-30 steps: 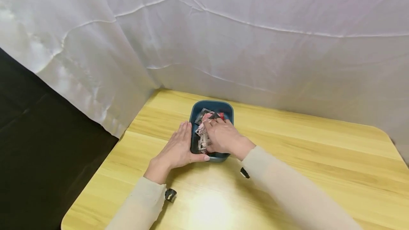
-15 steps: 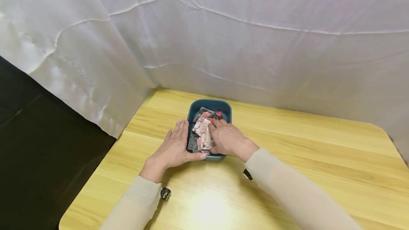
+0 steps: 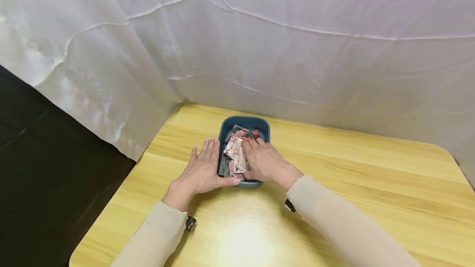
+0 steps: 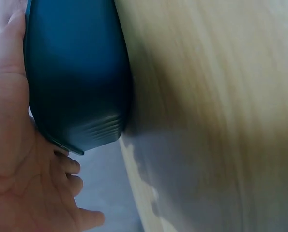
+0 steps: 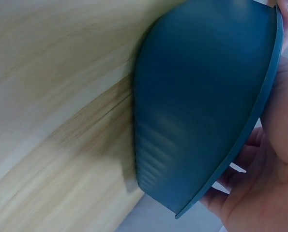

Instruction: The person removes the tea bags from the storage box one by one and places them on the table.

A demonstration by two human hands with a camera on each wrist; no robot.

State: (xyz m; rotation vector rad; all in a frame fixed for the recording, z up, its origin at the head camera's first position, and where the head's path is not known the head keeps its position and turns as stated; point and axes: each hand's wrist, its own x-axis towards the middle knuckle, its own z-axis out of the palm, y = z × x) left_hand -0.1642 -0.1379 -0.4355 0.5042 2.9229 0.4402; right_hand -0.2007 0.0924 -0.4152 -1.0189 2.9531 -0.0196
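Observation:
A dark blue, round-cornered plastic bin (image 3: 243,119) stands on the table and holds several small flat packets (image 3: 234,147). They look pink-and-white, black and red, some with a clear plastic sheen; their exact kind is too small to tell. My left hand (image 3: 198,172) lies along the bin's left side, fingers straight, thumb over the near rim. My right hand (image 3: 265,162) reaches over the right rim, its bent fingers down among the packets. Those fingertips are hidden, so a grip cannot be made out. In the right wrist view the bin wall (image 5: 202,92) blocks the contents.
The light wooden table (image 3: 352,168) extends to the right and toward me. Behind it hangs a pale grey curtain (image 3: 297,61), close to the bin's far end. Dark cloth (image 3: 55,168) lies beyond the table's left edge.
My right hand has shifted slightly right within the bin, and more packets show near its front end. Over the last half second little has moved. The left hand keeps its place against the bin.

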